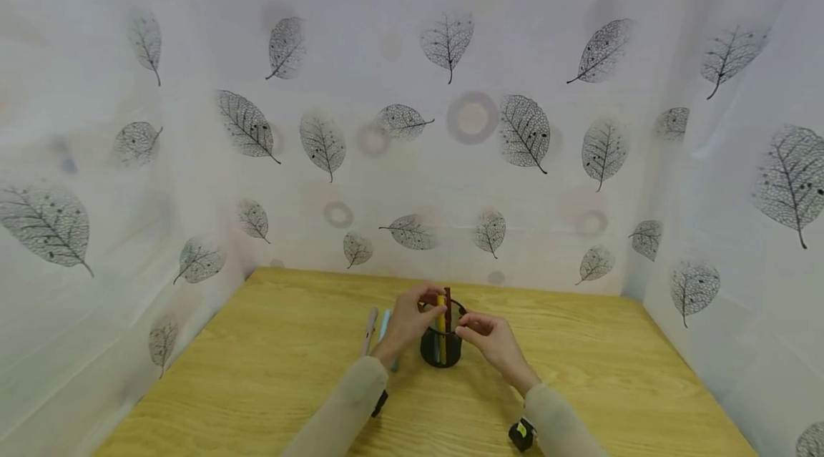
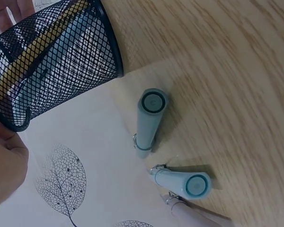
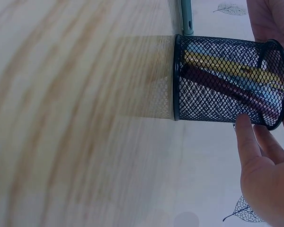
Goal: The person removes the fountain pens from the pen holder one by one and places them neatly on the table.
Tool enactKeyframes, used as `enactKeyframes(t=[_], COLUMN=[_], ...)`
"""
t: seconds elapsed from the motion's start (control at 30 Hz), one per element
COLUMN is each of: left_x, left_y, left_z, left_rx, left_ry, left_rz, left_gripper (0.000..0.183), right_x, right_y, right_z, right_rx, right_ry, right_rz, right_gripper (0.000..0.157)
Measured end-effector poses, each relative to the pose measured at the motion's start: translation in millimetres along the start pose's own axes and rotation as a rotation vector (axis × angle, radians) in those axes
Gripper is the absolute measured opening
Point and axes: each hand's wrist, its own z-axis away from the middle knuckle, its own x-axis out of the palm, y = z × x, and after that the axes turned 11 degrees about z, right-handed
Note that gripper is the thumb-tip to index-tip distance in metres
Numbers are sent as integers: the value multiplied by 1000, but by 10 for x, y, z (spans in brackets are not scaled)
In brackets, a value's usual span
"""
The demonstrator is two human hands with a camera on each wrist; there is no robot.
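A black mesh pen cup [image 1: 440, 351] stands upright on the table between both hands. Inside it are a yellow pen [image 3: 217, 62], a dark red pen [image 1: 448, 300] and a light blue pen [image 2: 61, 49]. My left hand [image 1: 410, 317] is over the cup's left rim, thumb and fingers pinching the yellow pen near its top. From the right, my right hand [image 1: 492, 342] holds the cup by its rim, and its fingertips touch the mesh in the right wrist view. Parts of the left fingers are hidden behind the pens in the head view.
Left of the cup lie a grey-green pen [image 2: 149, 123], a light blue pen [image 2: 177, 182] and a greyish lilac pen [image 1: 369, 332]. The wood-grain table [image 1: 290, 342] is enclosed by leaf-printed sheets [image 1: 386, 178] at the back and sides.
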Motion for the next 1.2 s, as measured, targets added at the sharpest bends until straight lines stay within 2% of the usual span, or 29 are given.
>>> enactKeyframes(t=[0.23,0.5,0.57,0.77,0.97,1.1,1.2], left_x=[-6,-58,-71,-113,-142,-151,-157], left_y=[-6,74,84,110,113,124,134], left_z=[16,-23,-33,-41,-63,-79,-88], left_rx=[16,11,24,3,22,42,66], left_ry=[-17,21,21,22,59,109,157], left_rz=[-3,13,11,50,105,159,162], left_gripper=[26,30,32,34,31,30,29], right_x=[14,11,10,-1,-15,-10,-5], right_y=[-5,-14,-18,-42,-67,-61,-43], right_z=[-1,-19,-21,-17,10,15,14], right_rx=[-13,4,1,-14,-13,-13,-11], right_ry=[4,-9,-10,-7,-20,-25,-23], right_rz=[-3,-25,-30,-9,-24,-31,-29], right_gripper=[23,20,19,20,22,23,24])
